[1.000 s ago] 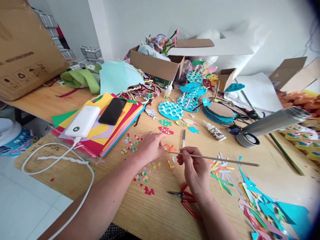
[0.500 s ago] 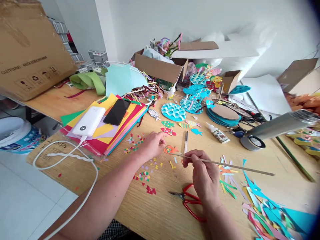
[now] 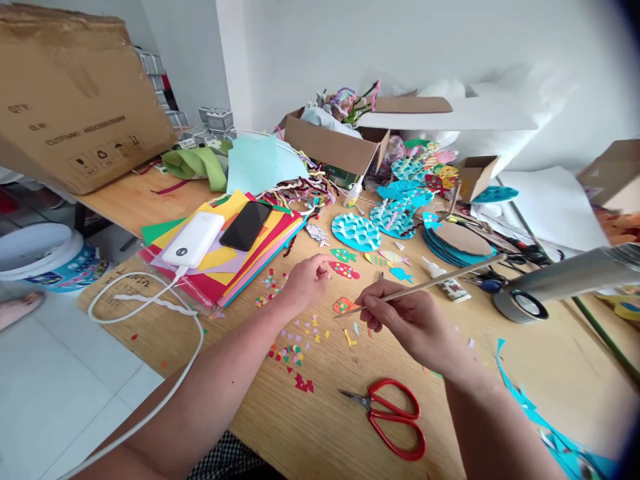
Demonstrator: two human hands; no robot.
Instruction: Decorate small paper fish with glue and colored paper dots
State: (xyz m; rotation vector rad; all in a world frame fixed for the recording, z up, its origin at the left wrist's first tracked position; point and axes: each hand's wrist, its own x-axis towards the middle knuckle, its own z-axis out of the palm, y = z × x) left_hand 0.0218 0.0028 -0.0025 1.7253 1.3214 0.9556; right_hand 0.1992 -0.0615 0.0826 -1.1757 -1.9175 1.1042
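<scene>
My right hand (image 3: 400,313) grips a thin wooden stick (image 3: 435,283) that slants up to the right. The stick's lower tip is beside an orange paper fish (image 3: 343,305), which the hand partly covers. My left hand (image 3: 307,281) is closed, its thumb and forefinger together; I cannot make out what, if anything, they pinch. Just right of those fingers lies a red dotted paper fish (image 3: 344,269), below a green paper fish (image 3: 343,255). Small paper triangles (image 3: 316,328) and dots (image 3: 287,353) are scattered under my left forearm.
Red-handled scissors (image 3: 395,415) lie near the front edge. Coloured paper sheets (image 3: 235,273) carry a phone (image 3: 247,225) and a white power bank (image 3: 194,239), whose cable loops over my left forearm. A metal flask (image 3: 570,277) lies at the right; blue paper strips (image 3: 523,397) are nearby.
The stick has swung from sloping down rightward to rising rightward as my right hand turned, leaving the scissors fully visible. My left hand stays near the red fish. The view has shifted slightly.
</scene>
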